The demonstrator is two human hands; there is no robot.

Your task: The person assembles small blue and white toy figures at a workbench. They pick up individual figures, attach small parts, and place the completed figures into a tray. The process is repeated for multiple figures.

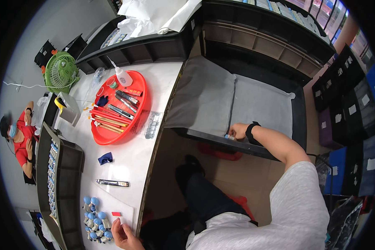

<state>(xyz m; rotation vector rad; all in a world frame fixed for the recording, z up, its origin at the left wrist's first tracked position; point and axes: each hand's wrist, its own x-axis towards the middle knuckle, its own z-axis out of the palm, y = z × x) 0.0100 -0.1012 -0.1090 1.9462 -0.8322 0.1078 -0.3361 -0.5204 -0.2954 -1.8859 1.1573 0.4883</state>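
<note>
My right hand point(238, 131) reaches into a black crate point(299, 121) lined with white sheets, at its near edge. Its fingers are closed on a small figurine point(228, 136); only a bit of light blue shows, the rest being covered by the fingers. On the white table, my left hand point(126, 236) rests with loosely bent fingers and nothing visible in them. Just beyond its fingertips lies a small red piece point(116, 213). Beside that hand, to the left, a cluster of small blue-topped figurines point(98, 222) stands on the table.
A red tray point(96, 135) carries brushes, knives and a squeeze bottle point(123, 77). Nearer lie a dark blue cloth point(105, 158) and a cutter knife point(112, 182). A grey crate point(66, 166) of figurines borders the table's left. Across the table sits a co-worker in red point(25, 141).
</note>
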